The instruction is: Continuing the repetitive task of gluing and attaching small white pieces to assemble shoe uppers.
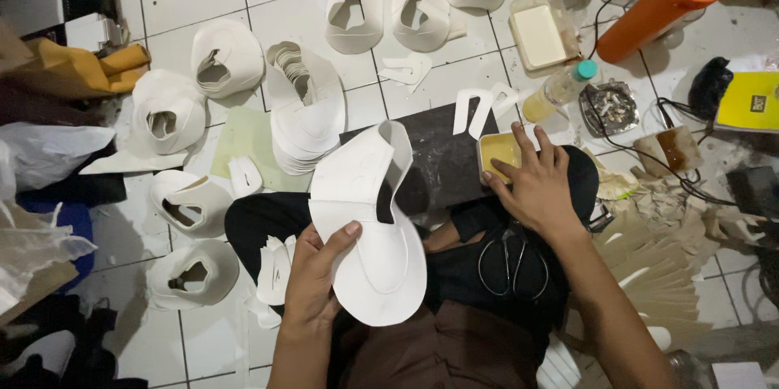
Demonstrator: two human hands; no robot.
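Note:
My left hand [316,279] holds a white cut shoe-upper piece [369,227] up over my lap, thumb pressed on its face. Over at the right, my right hand [535,182] reaches into a small shallow container of yellow glue [497,150], fingertips at the glue surface. The container rests on a dark work slab [442,154] in front of my knees. A pair of black scissors [513,263] lies on my lap just below the right hand.
Stacks and single white upper pieces [304,109] lie spread across the white tiled floor. An orange bottle [661,4], a clear bottle with teal cap [560,89], a plastic tub [540,32], a yellow book [751,101] and cables sit at the right. Cloth and bags crowd the left.

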